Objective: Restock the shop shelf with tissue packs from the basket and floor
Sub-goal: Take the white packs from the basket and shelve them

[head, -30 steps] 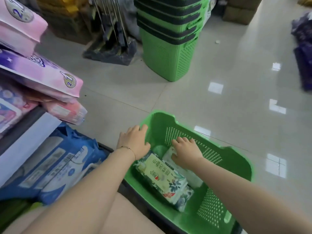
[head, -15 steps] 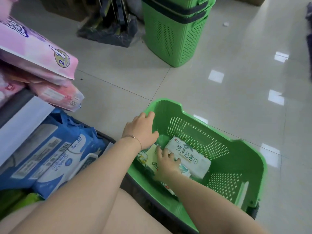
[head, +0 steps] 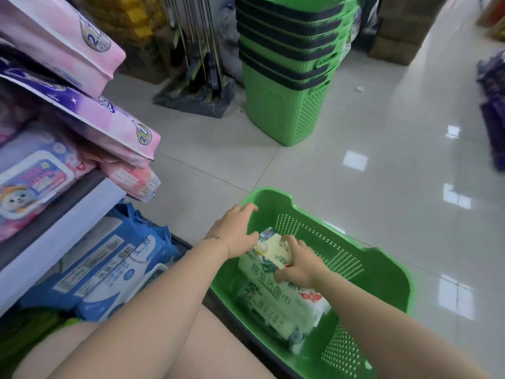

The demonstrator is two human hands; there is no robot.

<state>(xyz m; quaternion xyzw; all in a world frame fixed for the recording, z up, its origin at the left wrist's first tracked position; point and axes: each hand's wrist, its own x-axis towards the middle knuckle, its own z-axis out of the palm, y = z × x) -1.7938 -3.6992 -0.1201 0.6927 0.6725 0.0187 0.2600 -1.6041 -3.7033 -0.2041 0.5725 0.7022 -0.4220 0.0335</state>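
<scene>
Yellow-faced tissue pack (head: pixel 273 251) now raised atop other packs (head: pixel 276 305), right hand (head: pixel 297 266) curled round it, left hand (head: pixel 235 228) gripping basket rim (head: pixel 273 191).

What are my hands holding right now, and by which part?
The right hand grips the top tissue pack by its right edge, fingers curled over it. The left hand is at the basket wall; its hold cannot be told.

The tissue pack (head: pixel 262 272) in the near green basket (head: pixel 382 269) reads "棉柔洁面巾" on its side. Round badges on the pink packs (head: pixel 54 36) at far left show "2"; other print is blurred.
</scene>
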